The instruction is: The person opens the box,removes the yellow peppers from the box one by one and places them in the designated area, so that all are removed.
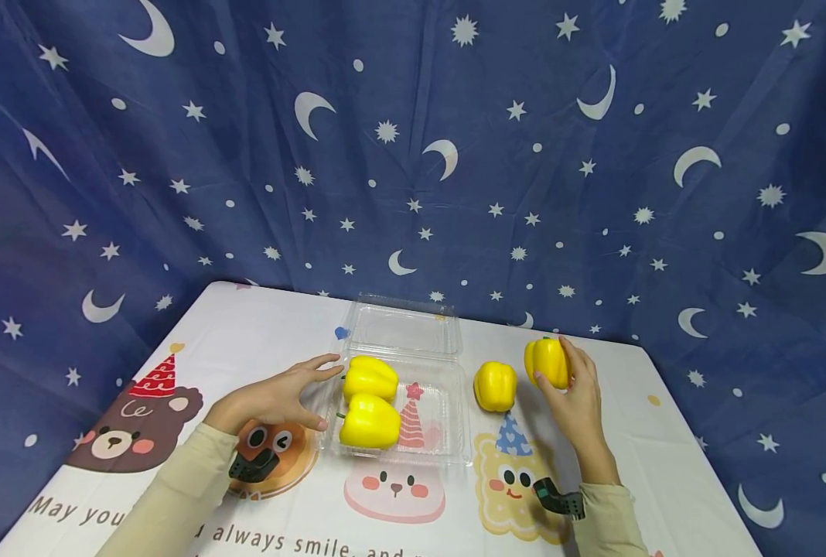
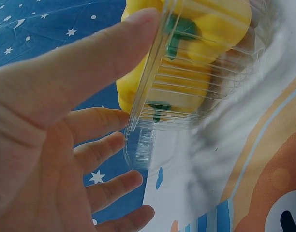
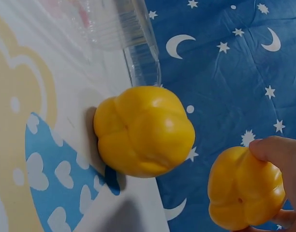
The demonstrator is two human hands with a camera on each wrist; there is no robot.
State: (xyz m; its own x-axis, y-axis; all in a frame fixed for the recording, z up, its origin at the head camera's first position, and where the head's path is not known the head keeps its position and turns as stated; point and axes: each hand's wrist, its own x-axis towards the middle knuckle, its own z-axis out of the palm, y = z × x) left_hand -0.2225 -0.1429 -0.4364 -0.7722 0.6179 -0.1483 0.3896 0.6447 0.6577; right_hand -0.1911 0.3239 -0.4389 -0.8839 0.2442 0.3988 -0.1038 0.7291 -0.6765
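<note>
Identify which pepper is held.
The rightmost pepper in the head view, gripped by the right hand; two others sit in the clear container, one on the table.

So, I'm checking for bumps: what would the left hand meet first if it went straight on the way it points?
Most likely the left rim of the clear container, with two yellow peppers inside just beyond. The left hand looks very near that rim, perhaps touching; depth is unclear.
</note>
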